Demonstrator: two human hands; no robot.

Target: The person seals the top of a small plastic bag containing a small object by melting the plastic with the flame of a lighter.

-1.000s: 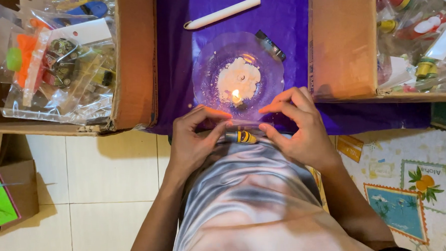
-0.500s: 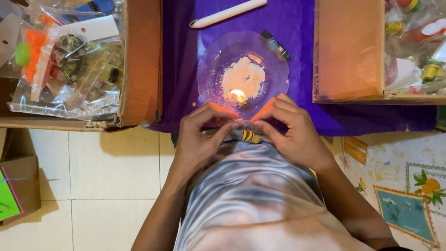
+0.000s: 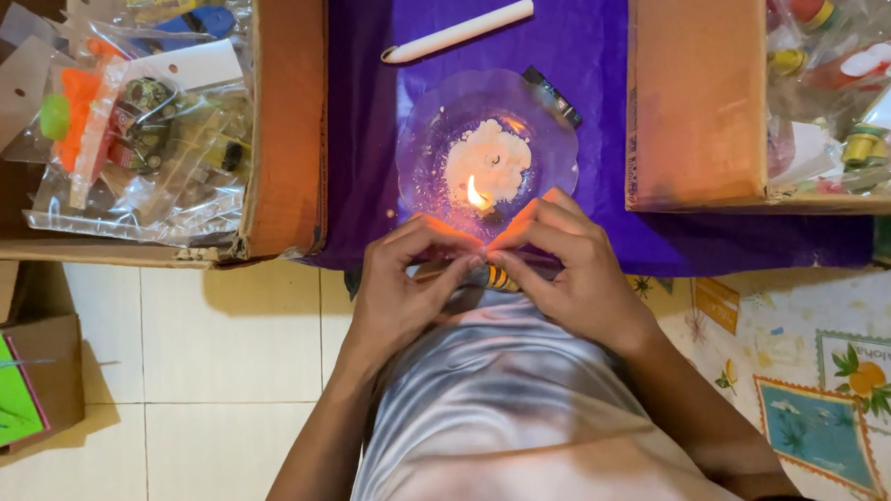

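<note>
We see both hands meet at centre frame, fingertips pinched together on something too small to make out, right at the near edge of a clear glass dish [image 3: 550, 116]. The left hand [image 3: 402, 287] and right hand [image 3: 572, 270] are closed, thumbs and forefingers touching. In the dish a small flame [image 3: 476, 194] burns on a pool of white wax [image 3: 492, 158], just above the fingertips. The dish sits on a purple cloth [image 3: 596, 33] over the surface; a white candle [image 3: 456, 30] lies at upper centre. Cardboard boxes [image 3: 284, 117] of packets flank the cloth.
</note>
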